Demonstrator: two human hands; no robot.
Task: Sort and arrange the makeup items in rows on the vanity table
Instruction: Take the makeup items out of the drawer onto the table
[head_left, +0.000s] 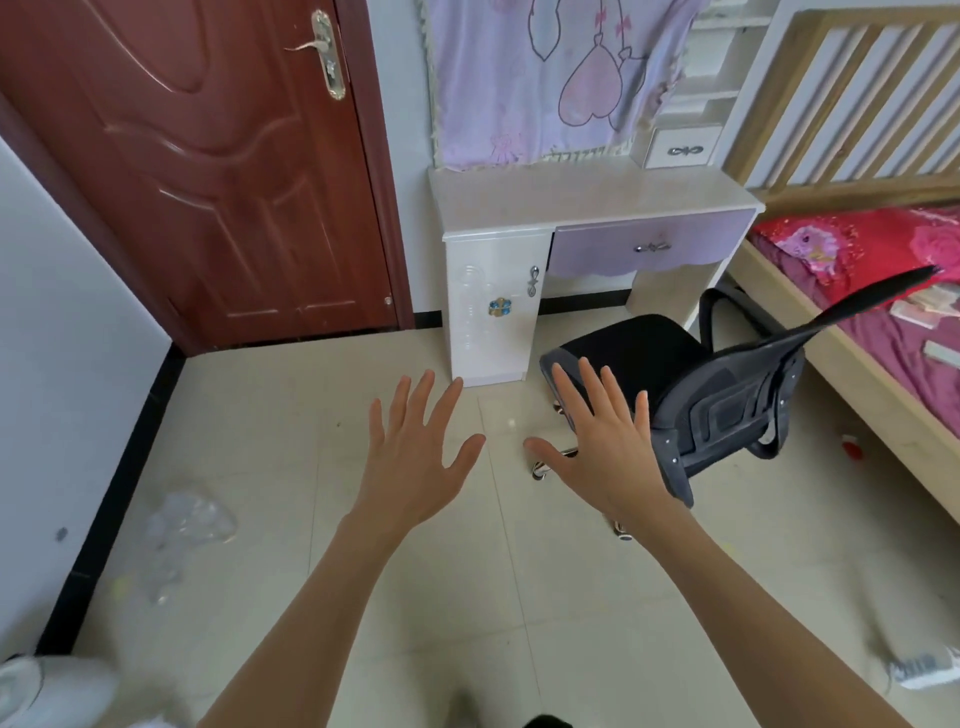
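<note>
Head view: vanity table (587, 200) runs left-right, seemingly bare.

No legible text anywhere.

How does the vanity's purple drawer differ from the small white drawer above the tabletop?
The purple drawer is wide, lilac-fronted and has a scalloped lower edge; the small white drawer is narrow, white and square-edged. The purple drawer sits under the vanity table top, over the knee space; the small white drawer stands on the top at its right rear. Both are closed, each with one silver handle.
</note>
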